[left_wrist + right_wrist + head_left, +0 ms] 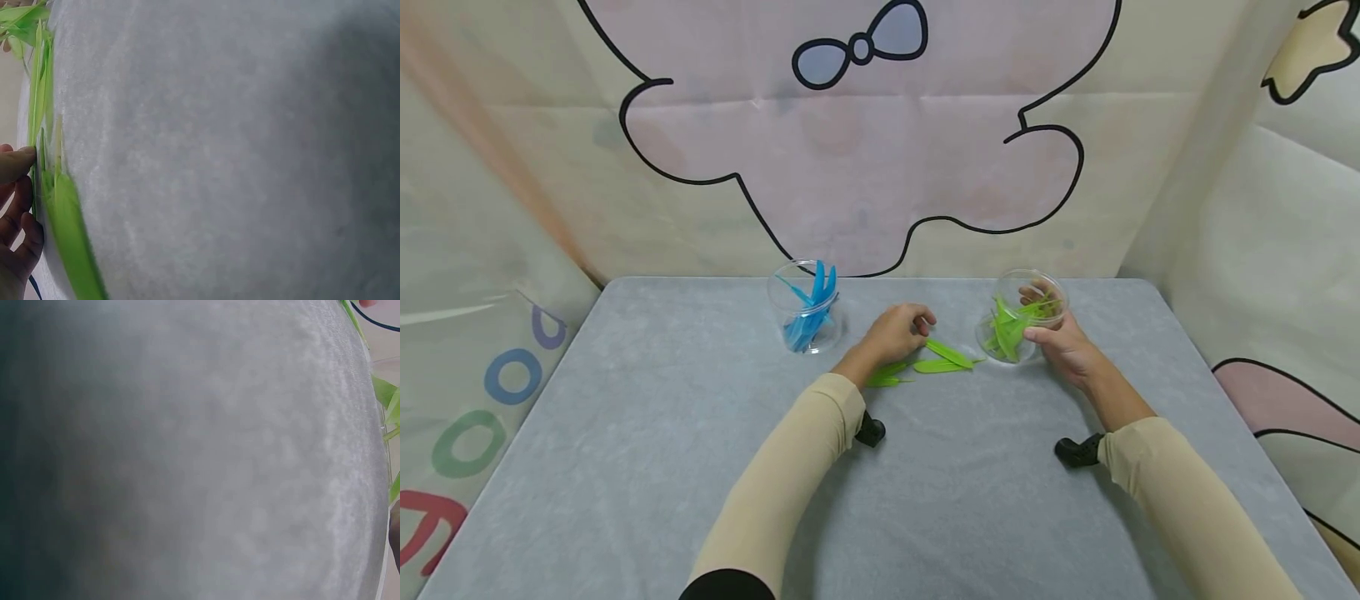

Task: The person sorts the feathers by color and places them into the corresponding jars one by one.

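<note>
My left hand (897,332) is low over the middle of the table, its thumb and finger pinching a green feather (39,94). More green feathers (942,365) lie on the cloth under and beside it. On the right, my right hand (1067,346) grips a clear plastic cup (987,337), thumb on the near side and fingers round the far side. The cup tilts slightly and has several green feathers (1009,329) inside. The right wrist view catches only an edge of the cup's feathers (384,390) and a bit of the hand.
Left of my left hand stands a second clear cup (778,304) with several blue feathers (811,312) in it. A grey cloth (625,433) covers the table. A printed curtain (865,158) rises behind the far edge, with more sheeting at both sides.
</note>
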Demonstrator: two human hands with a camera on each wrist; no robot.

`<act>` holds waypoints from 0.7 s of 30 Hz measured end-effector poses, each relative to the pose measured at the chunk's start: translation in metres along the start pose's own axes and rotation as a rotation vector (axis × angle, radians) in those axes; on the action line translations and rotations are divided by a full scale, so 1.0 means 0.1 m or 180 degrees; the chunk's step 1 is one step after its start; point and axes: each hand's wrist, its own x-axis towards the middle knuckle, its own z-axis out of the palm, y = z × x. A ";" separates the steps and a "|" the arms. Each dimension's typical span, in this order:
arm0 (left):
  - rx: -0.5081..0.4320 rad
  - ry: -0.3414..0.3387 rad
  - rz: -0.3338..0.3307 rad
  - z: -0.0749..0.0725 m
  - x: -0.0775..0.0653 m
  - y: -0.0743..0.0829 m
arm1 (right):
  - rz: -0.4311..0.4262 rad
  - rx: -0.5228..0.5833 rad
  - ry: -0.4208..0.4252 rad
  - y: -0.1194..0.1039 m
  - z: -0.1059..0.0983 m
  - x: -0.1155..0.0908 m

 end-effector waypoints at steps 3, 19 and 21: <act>0.0004 -0.0009 -0.0012 0.00 0.01 0.00 | -0.0009 0.0014 -0.0006 0.00 0.00 0.01; 0.0159 -0.0095 0.0092 -0.01 -0.02 0.02 | 0.0032 -0.0035 0.0009 0.00 0.00 0.02; 0.0130 -0.0096 0.0110 -0.02 -0.03 0.03 | 0.0019 -0.0038 0.0000 0.00 0.00 0.01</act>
